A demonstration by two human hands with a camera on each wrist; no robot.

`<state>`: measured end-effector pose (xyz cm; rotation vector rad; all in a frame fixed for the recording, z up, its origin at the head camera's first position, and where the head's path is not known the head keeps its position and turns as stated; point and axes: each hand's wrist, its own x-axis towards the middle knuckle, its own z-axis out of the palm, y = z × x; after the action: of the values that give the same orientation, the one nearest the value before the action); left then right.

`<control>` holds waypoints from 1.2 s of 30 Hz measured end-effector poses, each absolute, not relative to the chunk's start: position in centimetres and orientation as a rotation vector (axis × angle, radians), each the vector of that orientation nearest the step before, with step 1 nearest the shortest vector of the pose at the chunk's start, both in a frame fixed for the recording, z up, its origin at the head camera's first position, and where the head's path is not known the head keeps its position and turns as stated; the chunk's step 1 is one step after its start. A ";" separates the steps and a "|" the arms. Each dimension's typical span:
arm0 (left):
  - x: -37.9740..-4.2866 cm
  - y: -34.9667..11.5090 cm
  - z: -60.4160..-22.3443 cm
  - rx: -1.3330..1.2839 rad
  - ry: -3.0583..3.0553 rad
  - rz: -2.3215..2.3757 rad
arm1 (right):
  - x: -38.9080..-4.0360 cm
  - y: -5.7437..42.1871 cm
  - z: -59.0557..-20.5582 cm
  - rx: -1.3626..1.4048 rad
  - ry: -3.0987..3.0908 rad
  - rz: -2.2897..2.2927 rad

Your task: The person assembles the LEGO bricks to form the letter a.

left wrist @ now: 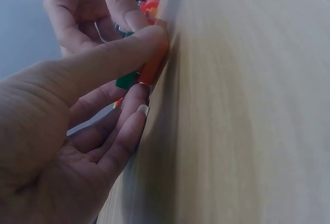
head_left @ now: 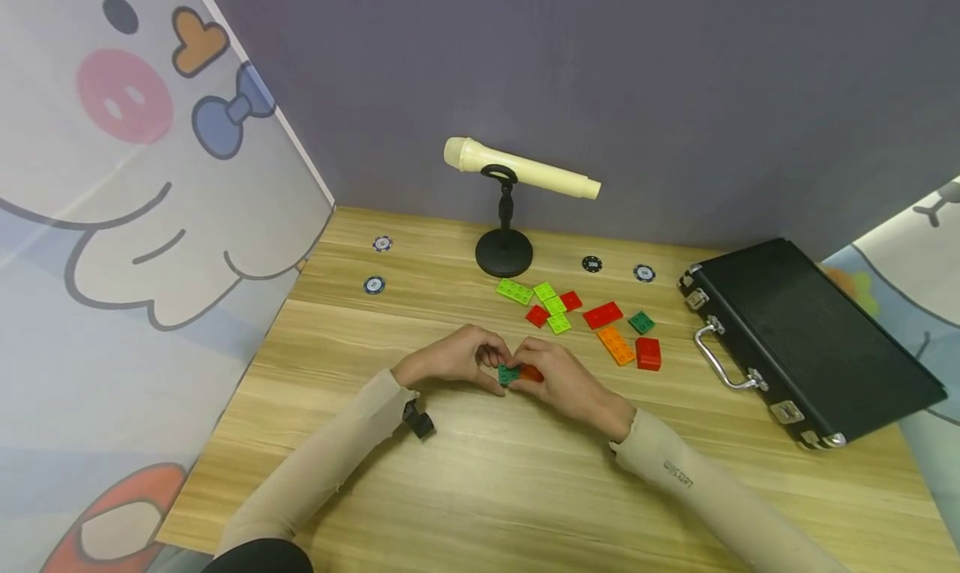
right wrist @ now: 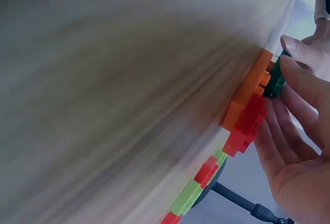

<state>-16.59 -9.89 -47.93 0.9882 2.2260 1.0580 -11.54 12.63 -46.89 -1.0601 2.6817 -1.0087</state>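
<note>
Both hands meet over a small brick build near the middle of the table. An orange brick (right wrist: 252,82) lies lowest, close to the tabletop, with a red brick (right wrist: 250,123) on one end. My left hand (head_left: 457,358) holds the orange brick between thumb and fingers, as the left wrist view shows. Thumb and fingers of my right hand (head_left: 562,379) pinch a dark green brick (right wrist: 276,77), which sits slightly tilted over the orange studs beside the red one. From the head view, the right hand hides much of the build.
Loose lime bricks (head_left: 515,290), red bricks (head_left: 603,315), an orange brick (head_left: 616,345) and a green brick (head_left: 641,322) lie beyond the hands. A microphone on a stand (head_left: 504,252) is behind them. A black case (head_left: 810,339) stands right; several poker chips (head_left: 374,284) lie toward the back.
</note>
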 end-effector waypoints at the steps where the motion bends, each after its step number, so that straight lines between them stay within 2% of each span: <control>1: -16.6 -9.9 -47.9 0.987 2.225 1.060 | -11.6 12.7 -46.9 -1.057 2.683 -1.007; 24: -16.9 -9.7 -48.1 1.037 2.238 1.075 | -11.8 12.3 -46.8 -1.118 2.773 -0.931; 36: -16.6 -9.9 -48.7 1.023 2.224 1.072 | -11.9 12.5 -45.4 -1.000 2.757 -0.816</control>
<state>-16.63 -9.88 -48.69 1.0232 2.2243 1.0723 -11.86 12.49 -45.44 -1.0001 2.7569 -0.8162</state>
